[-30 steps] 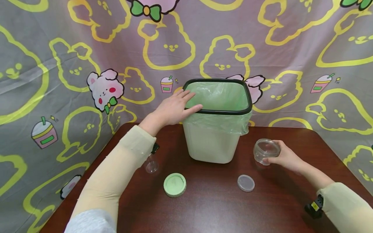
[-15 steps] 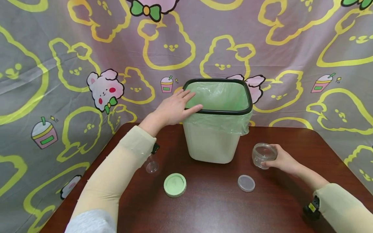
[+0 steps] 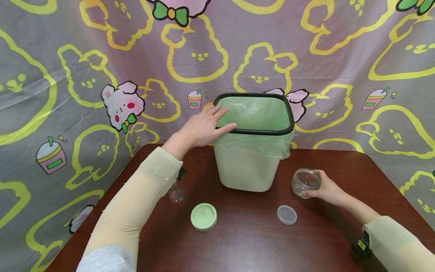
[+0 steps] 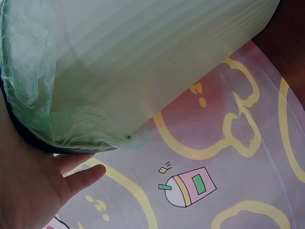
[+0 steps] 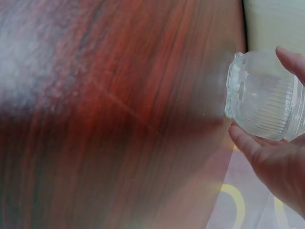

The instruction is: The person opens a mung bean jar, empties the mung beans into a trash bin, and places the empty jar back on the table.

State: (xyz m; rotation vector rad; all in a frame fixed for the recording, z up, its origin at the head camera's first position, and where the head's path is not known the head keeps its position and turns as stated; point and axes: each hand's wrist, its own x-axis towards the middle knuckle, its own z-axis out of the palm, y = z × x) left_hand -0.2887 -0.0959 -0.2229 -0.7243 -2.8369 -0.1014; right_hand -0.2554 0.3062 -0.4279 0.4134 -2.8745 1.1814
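Note:
A pale trash can (image 3: 249,168) with a black rim and a green bag liner (image 3: 258,113) stands upright at the table's back middle. My left hand (image 3: 205,126) rests on the left side of its rim, fingers fairly straight and spread; the left wrist view shows the palm (image 4: 28,186) by the rim. At the right, my right hand (image 3: 327,189) grips a clear, lidless jar (image 3: 306,181) from its right side, thumb in front and fingers behind. In the right wrist view the jar (image 5: 262,93) is upright, its base close to the tabletop.
On the brown table (image 3: 248,241) lie a round green lid (image 3: 204,216) at front left and a translucent disc lid (image 3: 287,215) in front of the jar. A small clear container (image 3: 176,194) stands beside the left forearm, partly hidden. A patterned curtain (image 3: 204,49) hangs behind.
My right hand has brought the jar slightly left and lower, toward the tabletop. The left hand stays at the trash can's rim.

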